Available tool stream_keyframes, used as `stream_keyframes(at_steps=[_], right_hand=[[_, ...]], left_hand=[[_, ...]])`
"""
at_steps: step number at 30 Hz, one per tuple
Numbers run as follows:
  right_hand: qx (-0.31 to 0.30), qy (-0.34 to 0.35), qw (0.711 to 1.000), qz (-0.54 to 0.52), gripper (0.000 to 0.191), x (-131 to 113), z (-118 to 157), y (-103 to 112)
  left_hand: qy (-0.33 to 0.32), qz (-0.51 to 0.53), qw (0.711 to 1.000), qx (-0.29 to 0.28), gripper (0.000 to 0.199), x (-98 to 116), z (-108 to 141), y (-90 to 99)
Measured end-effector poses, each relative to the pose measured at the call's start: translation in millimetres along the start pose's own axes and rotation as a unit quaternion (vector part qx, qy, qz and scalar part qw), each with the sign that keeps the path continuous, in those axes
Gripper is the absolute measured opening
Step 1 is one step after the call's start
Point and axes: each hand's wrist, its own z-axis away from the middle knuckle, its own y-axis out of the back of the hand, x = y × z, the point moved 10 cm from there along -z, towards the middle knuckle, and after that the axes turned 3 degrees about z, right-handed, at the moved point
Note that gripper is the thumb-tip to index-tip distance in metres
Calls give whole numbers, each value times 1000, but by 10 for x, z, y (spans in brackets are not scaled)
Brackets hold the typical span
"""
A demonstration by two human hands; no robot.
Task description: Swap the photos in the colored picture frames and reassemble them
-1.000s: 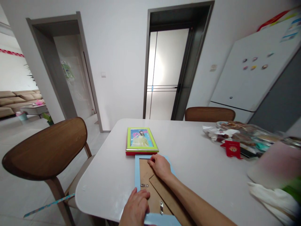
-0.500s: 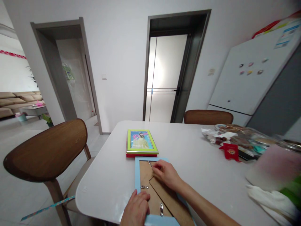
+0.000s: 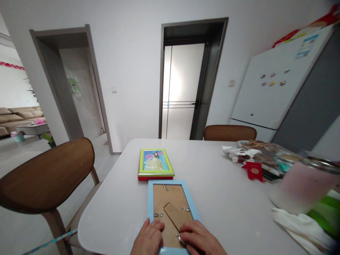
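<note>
Hands [image 3: 149, 235] [image 3: 203, 239], 2, on blue frame [image 3: 150, 198]; clips [image 3: 185, 209], apparently 4.

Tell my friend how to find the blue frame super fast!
Find the white table, then the left hand and right hand at its near edge. Under them lies the blue frame. Its brown back faces up, while the green frame beyond it shows a picture.

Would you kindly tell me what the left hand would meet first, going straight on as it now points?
Probably the metal clip on the left of the blue frame, just ahead of the left hand, though the exact gap is hard to judge.
</note>
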Motion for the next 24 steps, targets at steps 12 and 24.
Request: stream_keyframes(at_steps=[12, 24], right_hand=[[-48, 0, 996, 73, 18, -117, -226, -303], [-3, 62, 983, 172, 11, -146, -89, -364]], left_hand=[[15, 32, 998, 45, 33, 23, 16, 54], [-22, -23, 997, 72, 37, 102, 4, 111]])
